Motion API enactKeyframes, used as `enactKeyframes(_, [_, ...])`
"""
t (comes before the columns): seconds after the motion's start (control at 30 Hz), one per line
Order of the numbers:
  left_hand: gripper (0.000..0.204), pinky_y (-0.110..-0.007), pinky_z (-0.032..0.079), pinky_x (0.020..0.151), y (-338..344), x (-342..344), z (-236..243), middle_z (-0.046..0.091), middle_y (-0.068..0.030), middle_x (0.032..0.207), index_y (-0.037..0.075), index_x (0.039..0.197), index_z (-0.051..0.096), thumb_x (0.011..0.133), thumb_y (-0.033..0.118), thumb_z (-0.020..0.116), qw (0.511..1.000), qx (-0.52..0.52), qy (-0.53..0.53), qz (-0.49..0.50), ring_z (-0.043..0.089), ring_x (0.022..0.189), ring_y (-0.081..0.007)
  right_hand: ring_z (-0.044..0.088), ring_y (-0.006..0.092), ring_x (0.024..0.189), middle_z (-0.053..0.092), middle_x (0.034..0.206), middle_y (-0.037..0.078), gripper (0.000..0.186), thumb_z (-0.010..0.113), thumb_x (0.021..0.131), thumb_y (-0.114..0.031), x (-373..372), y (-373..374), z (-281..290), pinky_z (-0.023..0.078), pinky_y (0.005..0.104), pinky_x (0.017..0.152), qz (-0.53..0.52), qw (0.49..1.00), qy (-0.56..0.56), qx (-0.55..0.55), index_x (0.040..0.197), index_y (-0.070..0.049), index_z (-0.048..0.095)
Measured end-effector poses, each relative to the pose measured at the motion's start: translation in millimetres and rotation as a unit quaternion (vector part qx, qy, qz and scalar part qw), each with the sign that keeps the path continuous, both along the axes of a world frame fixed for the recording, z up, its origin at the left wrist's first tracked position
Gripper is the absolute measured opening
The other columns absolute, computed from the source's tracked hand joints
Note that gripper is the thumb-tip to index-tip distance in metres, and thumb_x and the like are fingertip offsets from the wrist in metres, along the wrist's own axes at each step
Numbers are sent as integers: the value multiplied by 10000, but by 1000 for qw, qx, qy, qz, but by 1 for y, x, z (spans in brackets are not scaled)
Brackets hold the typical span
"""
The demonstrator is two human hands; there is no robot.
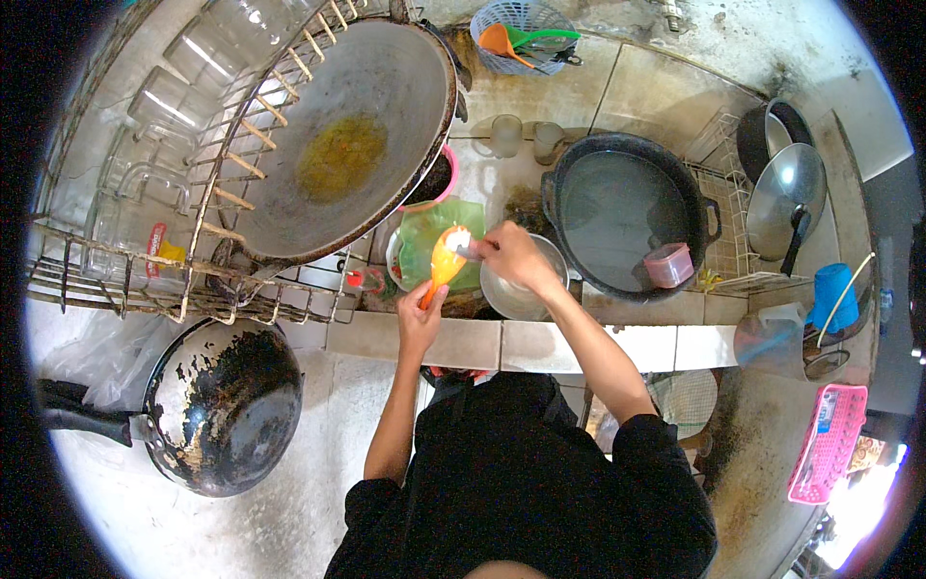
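My left hand (420, 320) is closed round the handle of an orange spoon (446, 265), its bowl tilted up and away from me. My right hand (514, 255) pinches something small and greyish against the spoon's bowl; its kind is hidden by the fingers. A white patch shows on the spoon where the two meet; I cannot tell if it is foam or glare. Behind the spoon lies a light green sheet-like thing (418, 230), partly over a pale bowl. Below my right hand stands a round pale bowl (511, 299).
Right of my hands sits a wide black basin (588, 261) of water, with a pink tub (667, 265) in it. A big wok (280, 217) leans by a wire rack (193, 280) of glasses at left. A blue basket (489, 53) of utensils stands at the back.
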State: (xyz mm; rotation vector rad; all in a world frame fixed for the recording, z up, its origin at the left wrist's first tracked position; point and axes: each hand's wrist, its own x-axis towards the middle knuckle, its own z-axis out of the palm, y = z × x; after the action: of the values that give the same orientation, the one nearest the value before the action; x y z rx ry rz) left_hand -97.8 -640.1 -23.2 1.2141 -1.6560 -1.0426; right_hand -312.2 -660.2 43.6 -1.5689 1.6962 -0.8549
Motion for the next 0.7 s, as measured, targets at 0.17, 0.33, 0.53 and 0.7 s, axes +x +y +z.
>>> enactKeyframes(0.17, [201,-225,315,495,6,-4,10,493,30,645,-61,898,637,872,138,643,999,-5,-39,6,379,578,-38,596,311,533,590,606,207,273,634,824,-238,-11,-5,3,444,398,549,-20,1000,1,-23,727,16,663])
enactKeyframes(0.33, [195,-216,299,497,-4,0,5,491,34,648,-53,923,642,877,137,637,1000,0,14,10,369,584,-30,594,425,632,569,654,271,308,639,814,-240,-4,10,-2,449,485,592,33,999,-4,-25,684,40,639])
enactKeyframes(0.53, [195,-209,304,498,-2,-10,14,513,42,666,-60,931,641,879,128,636,1000,-15,23,9,380,589,-24,584,416,616,549,635,262,265,638,799,-209,15,29,-3,430,474,565,46,999,-14,-3,673,24,627])
enactKeyframes(0.7, [192,-210,334,520,1,-10,24,537,44,709,-55,937,637,887,130,624,1000,19,-13,-20,411,625,-27,579,400,572,557,629,250,278,643,799,-224,4,22,-12,434,454,542,53,998,-36,-6,664,19,633])
